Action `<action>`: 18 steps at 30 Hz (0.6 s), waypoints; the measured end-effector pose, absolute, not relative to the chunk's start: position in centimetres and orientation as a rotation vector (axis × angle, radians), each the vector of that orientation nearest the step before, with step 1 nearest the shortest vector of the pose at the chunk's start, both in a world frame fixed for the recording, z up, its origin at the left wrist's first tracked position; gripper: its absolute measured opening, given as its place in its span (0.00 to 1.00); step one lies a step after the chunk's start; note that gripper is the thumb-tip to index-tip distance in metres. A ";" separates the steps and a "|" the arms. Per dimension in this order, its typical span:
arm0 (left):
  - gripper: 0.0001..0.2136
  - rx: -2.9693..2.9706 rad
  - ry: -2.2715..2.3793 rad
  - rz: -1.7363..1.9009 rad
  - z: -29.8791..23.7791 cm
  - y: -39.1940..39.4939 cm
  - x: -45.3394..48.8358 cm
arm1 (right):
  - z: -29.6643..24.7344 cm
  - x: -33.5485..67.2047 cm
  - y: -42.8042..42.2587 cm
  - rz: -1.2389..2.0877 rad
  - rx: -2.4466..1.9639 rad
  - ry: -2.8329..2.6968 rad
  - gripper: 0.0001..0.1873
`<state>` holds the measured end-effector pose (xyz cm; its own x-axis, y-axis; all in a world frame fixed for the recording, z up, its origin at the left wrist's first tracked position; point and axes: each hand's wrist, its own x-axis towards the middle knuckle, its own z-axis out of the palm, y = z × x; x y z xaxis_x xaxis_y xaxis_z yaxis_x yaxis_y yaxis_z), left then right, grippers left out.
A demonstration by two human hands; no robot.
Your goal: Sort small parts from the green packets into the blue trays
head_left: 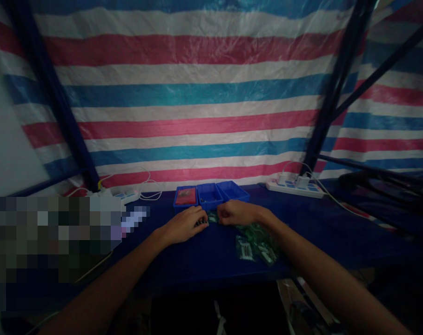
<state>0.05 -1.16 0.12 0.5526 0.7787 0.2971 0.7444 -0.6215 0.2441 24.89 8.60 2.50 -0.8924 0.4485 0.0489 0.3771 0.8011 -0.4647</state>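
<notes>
My left hand [189,224] is over the blue table with its fingers curled around small dark items, too small to name. Facing it, my right hand [236,212] is closed, its fingertips at the edge of a small green-tinted plastic packet [213,217]. Whether those fingers grip the packet or something else is hidden. Below my right wrist lies a pile of green plastic bags [263,242]. At its left is a clear packet [245,249] with pale strip-like pieces inside.
Three blue bins [210,197] stand side by side behind my hands; the left one holds a red item [185,196]. White power strips [295,187] with cables lie at the back on both sides. A blurred-out area covers the left. Blue metal posts frame a striped sheet [197,93].
</notes>
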 end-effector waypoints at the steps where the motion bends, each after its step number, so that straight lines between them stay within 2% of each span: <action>1: 0.08 2.689 1.324 0.581 0.1 -1.2 0.1 | 2.5 24.9 8.6 0.745 -0.662 -2.769 0.02; 4: 0.08 2.695 1.325 0.571 0.0 -1.1 0.1 | 2.7 25.1 8.7 0.859 -0.713 -2.543 0.04; 9: 0.08 2.690 1.316 0.569 0.1 -1.2 0.0 | 3.1 25.4 9.3 0.742 -0.718 -2.294 0.06; 18: 0.07 2.698 1.310 0.572 0.0 -1.1 0.0 | 3.2 24.7 9.1 0.761 -0.622 -1.925 0.11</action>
<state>-0.03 -1.11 0.05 0.5622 0.7735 0.2926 0.7403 -0.6284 0.2387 24.67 9.06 3.24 -0.4282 0.6914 0.5819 0.1065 0.6781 -0.7272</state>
